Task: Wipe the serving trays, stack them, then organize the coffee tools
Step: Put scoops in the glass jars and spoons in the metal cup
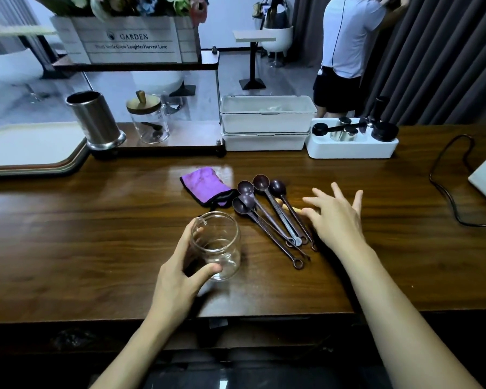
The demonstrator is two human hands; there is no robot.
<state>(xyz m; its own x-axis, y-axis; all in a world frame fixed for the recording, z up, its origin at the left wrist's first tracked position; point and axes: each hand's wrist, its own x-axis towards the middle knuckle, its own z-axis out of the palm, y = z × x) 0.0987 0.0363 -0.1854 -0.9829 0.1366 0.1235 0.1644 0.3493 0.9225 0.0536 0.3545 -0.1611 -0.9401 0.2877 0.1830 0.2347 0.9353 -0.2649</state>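
My left hand [180,272] grips an empty clear glass jar [216,247] standing on the wooden table [96,234]. Several brown coffee scoops [270,214] lie fanned out just right of the jar, bowls pointing away from me. My right hand [334,217] hovers spread-fingered over the scoop handles, holding nothing. A folded purple cloth [204,185] lies behind the scoops. Stacked serving trays [31,147] sit at the far left. A white organizer [351,147] at the back right holds black and metal coffee tools.
A metal cylinder [97,120] and a lidded glass jar [149,120] stand on a low shelf at the back. Two stacked white boxes [265,124] sit beside it. A black cable [446,189] trails at the right. A person [348,51] stands behind the table.
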